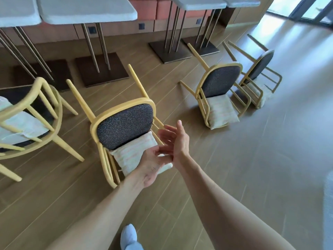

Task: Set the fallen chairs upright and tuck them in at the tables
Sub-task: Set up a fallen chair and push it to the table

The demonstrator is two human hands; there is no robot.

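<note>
Reaching fwd, both bare arms are extended over the nearest fallen yellow wood-framed chair w/ dark speckled seat pad [124, 124], tipped on its back at 12 o'clock, legs pointed toward the white-topped tables [86, 9]. Left hand [153, 165] is seen palm-up, fingers relaxed, nothing grasped, in front of the pale striped cushion [133, 156]. Right hand [175, 139] is released too, fingers spread. Two more fallen chairs [220, 87] are seen at 2 o'clock; an upright chair [36, 112] at 9. Wood-plank floor [252, 159] underneath.
</note>
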